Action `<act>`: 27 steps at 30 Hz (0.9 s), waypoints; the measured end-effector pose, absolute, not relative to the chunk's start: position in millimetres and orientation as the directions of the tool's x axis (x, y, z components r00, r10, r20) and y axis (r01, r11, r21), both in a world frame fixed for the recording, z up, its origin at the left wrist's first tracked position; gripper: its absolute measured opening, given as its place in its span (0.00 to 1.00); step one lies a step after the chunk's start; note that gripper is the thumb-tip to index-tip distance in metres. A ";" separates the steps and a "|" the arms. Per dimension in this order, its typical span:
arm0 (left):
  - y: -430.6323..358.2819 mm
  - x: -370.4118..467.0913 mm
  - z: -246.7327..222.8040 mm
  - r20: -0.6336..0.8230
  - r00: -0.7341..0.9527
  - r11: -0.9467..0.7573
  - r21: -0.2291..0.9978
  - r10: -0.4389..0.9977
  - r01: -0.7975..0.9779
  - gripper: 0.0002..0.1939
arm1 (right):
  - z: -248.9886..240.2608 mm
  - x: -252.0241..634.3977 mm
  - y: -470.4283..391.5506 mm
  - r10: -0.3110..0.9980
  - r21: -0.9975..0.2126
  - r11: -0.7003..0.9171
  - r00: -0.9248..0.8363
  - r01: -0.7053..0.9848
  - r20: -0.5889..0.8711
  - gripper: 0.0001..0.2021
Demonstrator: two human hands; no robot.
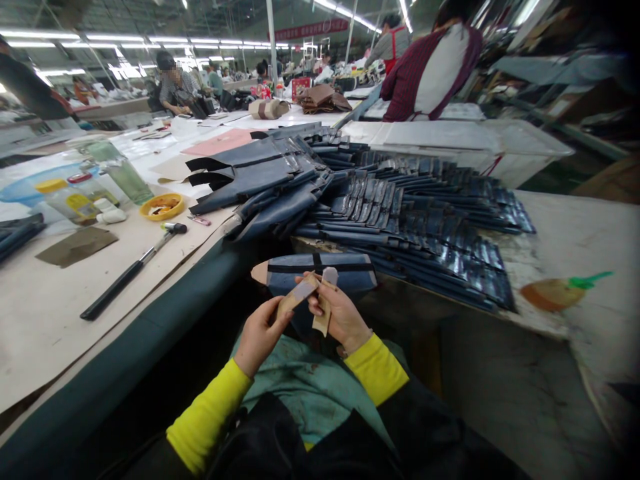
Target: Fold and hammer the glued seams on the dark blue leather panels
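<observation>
From the head view, the table (45, 347) is crowded by glossy, layered dark-blue pieces (370, 200); a black-handled hammer (117, 288) and round yellow bowl (164, 214) are seen leftward. Flat tan strips are pinched by thumb and fingers, one (299, 294) by the left hand (256, 339), another (323, 321) by the right hand (349, 323), before a black-banded blue panel (345, 262).

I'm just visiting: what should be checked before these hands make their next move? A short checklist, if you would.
1. Left hand has a grip on a beige strip: ok.
2. Right hand has a grip on a second strip: ok.
3. One hand free: not ok, both are holding.
4. Hammer clear of the hands: ok, on the table.
5. Strips' undersides clean: cannot tell, hidden.
</observation>
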State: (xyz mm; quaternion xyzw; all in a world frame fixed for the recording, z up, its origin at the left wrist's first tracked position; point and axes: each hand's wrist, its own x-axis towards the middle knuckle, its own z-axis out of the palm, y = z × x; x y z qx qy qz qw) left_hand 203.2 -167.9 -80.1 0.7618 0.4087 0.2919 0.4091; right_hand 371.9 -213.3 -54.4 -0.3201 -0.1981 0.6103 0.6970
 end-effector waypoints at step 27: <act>-137.3 174.2 -25.7 0.019 0.536 -0.194 0.943 0.844 0.272 0.13 | -83.3 405.5 -228.4 0.845 -0.859 0.121 0.506 -0.497 -0.174 0.13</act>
